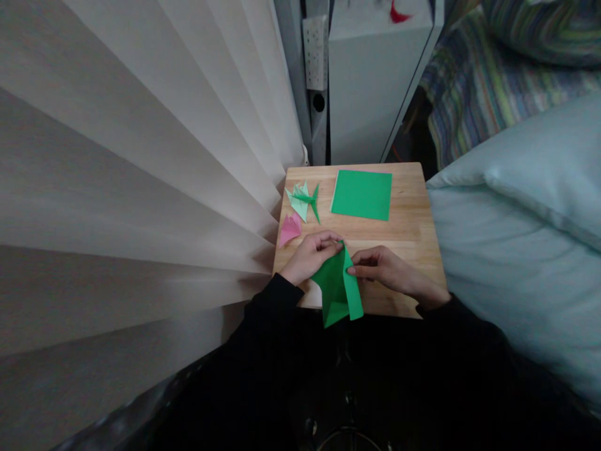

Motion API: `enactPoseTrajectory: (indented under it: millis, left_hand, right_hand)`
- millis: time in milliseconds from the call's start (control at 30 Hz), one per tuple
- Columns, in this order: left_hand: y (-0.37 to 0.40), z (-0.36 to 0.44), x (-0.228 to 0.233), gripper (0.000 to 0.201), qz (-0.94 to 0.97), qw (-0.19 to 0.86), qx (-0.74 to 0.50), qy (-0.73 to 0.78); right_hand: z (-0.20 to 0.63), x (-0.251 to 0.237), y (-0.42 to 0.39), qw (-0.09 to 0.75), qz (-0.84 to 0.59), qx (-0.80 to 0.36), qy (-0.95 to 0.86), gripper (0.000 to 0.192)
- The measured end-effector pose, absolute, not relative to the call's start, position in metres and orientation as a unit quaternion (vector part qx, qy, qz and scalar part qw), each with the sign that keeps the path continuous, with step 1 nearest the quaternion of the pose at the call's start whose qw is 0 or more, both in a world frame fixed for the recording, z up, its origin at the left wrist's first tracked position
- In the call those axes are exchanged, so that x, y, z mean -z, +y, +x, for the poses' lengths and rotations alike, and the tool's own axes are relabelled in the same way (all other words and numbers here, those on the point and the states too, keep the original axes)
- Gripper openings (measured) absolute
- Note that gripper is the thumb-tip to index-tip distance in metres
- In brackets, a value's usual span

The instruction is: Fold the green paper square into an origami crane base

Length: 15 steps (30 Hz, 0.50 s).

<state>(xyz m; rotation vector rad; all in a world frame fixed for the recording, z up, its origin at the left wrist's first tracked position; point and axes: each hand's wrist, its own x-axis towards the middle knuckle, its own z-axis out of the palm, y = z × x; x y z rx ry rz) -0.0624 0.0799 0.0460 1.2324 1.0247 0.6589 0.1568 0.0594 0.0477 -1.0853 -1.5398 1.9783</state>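
Both hands are on one piece of paper. The left hand (312, 254) has its fingers pinched together on the upper tip of the folded green paper (339, 287), and the right hand (382, 266) clamps the paper's right edge between thumb and fingers, just beside that tip. The paper hangs down from the two grips, its lower end reaching past the near edge of the small wooden table (413, 232) and in front of the person's dark lap. It is folded into a long, tapered shape, with a crease showing near the bottom.

Beyond the left hand, just past its knuckles, lies a pink folded piece (290, 228) on the wood. Farther out from that same grip sit pale green folded figures (300, 200) with a darker green one laid across them. Out beyond the right hand, well apart from its fingers, a flat green sheet (362, 195) lies square on the table's far half. To the left of the left hand hangs a pleated curtain (141, 188); off to the right of the right hand there's a pale blue pillow (516, 207).
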Motion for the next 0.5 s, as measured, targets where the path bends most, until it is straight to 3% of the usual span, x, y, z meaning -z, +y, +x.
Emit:
enactPoseTrajectory:
  millis: [167, 500]
  left_hand:
    - [0.0799, -0.0624, -0.05, 0.04, 0.591, 0.62, -0.26, 0.447]
    - [0.0772, -0.0564, -0.0429, 0.038, 0.688, 0.488, -0.22, 0.49]
  right_hand:
    - [0.1587, -0.0483, 0.0603, 0.193, -0.38, -0.704, -0.568, 0.04]
    - [0.1544, -0.0476, 0.0577, 0.188, -0.392, -0.725, -0.534, 0.06]
